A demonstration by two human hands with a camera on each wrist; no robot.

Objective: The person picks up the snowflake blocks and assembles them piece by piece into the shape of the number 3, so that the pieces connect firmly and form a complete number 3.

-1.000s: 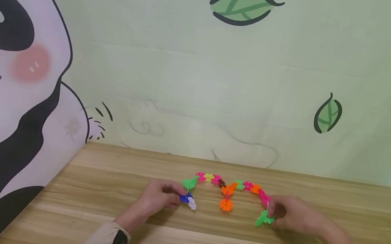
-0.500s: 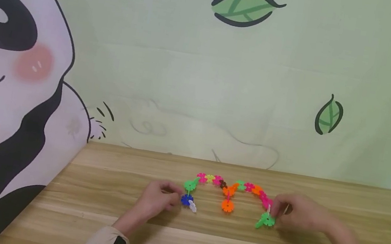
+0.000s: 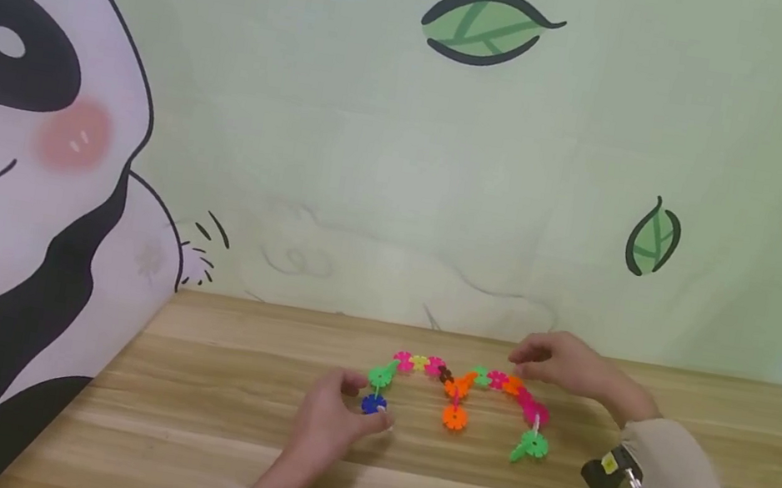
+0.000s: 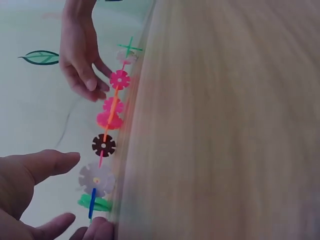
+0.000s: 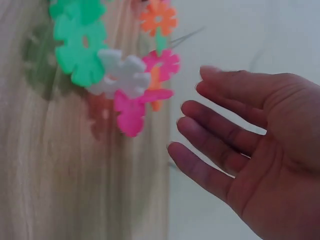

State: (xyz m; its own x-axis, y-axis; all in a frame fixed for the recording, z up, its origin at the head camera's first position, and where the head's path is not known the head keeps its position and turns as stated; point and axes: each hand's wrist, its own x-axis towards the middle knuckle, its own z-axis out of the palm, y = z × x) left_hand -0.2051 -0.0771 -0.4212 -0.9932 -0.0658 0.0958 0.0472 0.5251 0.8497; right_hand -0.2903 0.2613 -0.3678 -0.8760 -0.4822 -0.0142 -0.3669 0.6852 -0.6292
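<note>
Toothed plastic snowflake discs are joined into an M-shaped chain on the wooden table [image 3: 203, 385]. An orange disc [image 3: 454, 418] ends its middle leg. My left hand [image 3: 332, 425] is spread around the chain's left end, beside the blue disc [image 3: 372, 401] and a green disc [image 3: 381, 377]. Its thumb covers most of the white disc [image 4: 96, 180], which shows in the left wrist view. My right hand [image 3: 573, 366] hovers with loose fingers behind the right arch, near an orange disc [image 3: 511, 385]; in the right wrist view its fingers hold nothing. Green discs [image 3: 535, 444] end the right leg.
A pale green backdrop [image 3: 345, 144] with a printed panda [image 3: 22, 223] and leaves rises behind the table's back edge. A dark wrist camera [image 3: 602, 476] sits on the right forearm.
My right hand has left the right leg and moved back behind the right arch. My left hand has spread, its thumb coming forward over the white disc. The chain keeps its shape.
</note>
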